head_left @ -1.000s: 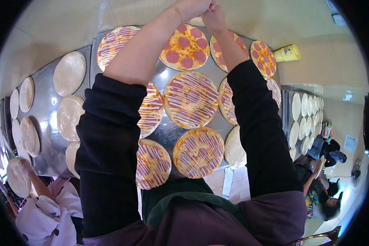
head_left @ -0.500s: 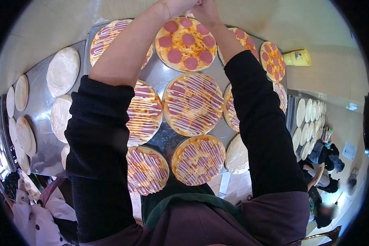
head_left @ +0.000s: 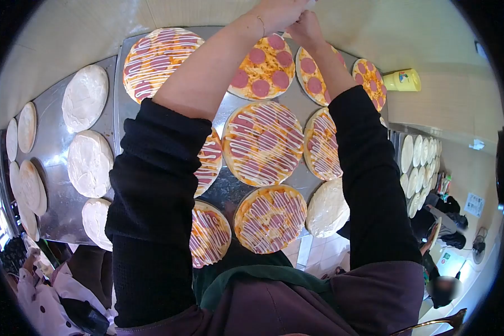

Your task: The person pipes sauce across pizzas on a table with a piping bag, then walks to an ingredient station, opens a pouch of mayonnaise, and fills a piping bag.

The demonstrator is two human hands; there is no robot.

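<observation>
At the top edge my left hand [head_left: 283, 12] and my right hand [head_left: 306, 28] are close together, fingers closed; what they hold is hidden. Below them lies a pizza with round meat slices and shredded cheese [head_left: 273, 70], partly behind my left forearm. Another of this kind [head_left: 313, 78] is partly behind my right forearm. In the middle sits a pizza with white stripes of sauce over meat slices [head_left: 263, 143]. More striped pizzas lie at the upper left [head_left: 157, 59], at the right [head_left: 323, 144] and at the front [head_left: 270, 219].
A metal table [head_left: 229, 187] carries the pizzas. Pale dough rounds lie at the left [head_left: 89, 164] and front right [head_left: 328, 208]. A yellow cup [head_left: 404, 80] rests at the upper right. One person [head_left: 56, 297] is at the lower left; others [head_left: 445, 221] are far right.
Both my hands have moved right over the back row, uncovering more of the upper-left striped pizza. The person at the lower left has lowered a dough round out of sight.
</observation>
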